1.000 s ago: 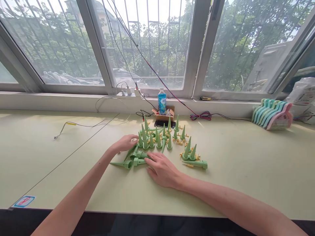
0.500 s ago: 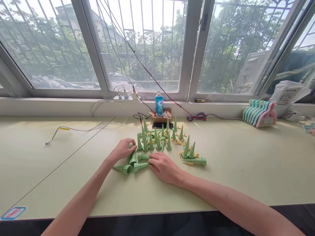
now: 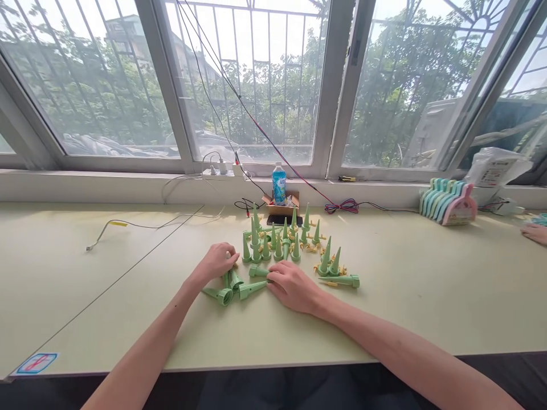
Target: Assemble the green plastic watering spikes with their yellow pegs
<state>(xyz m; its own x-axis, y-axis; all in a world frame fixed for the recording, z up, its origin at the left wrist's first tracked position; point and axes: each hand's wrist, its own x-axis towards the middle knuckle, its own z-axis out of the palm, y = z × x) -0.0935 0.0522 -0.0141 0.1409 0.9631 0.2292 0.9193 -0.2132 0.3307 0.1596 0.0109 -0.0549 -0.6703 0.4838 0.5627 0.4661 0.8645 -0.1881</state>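
Several green plastic watering spikes stand upright in a cluster [image 3: 278,248], with small yellow valve pieces [image 3: 311,247] among them. My left hand [image 3: 219,261] is closed, its fingertips at a green watering spike [image 3: 235,280] in the loose group on the near left; the fingers partly hide what they grip. Beside it another spike [image 3: 222,296] lies with its open cap facing me. My right hand [image 3: 294,286] has its fingers curled over the narrow end of a lying spike [image 3: 257,271]. The tip of a second lying spike [image 3: 251,289] touches or nearly touches those fingers.
Right of the cluster are two upright spikes and one lying spike [image 3: 342,281]. Behind stand a blue bottle [image 3: 279,185], a small cardboard box [image 3: 277,209] and a dark phone [image 3: 284,220]. Pastel hangers [image 3: 447,200] and another person's hand [image 3: 534,232] are at right.
The view has shifted slightly. My right hand and the spike at its fingers have moved a little to the right. Another person's hand shows more at the right edge.
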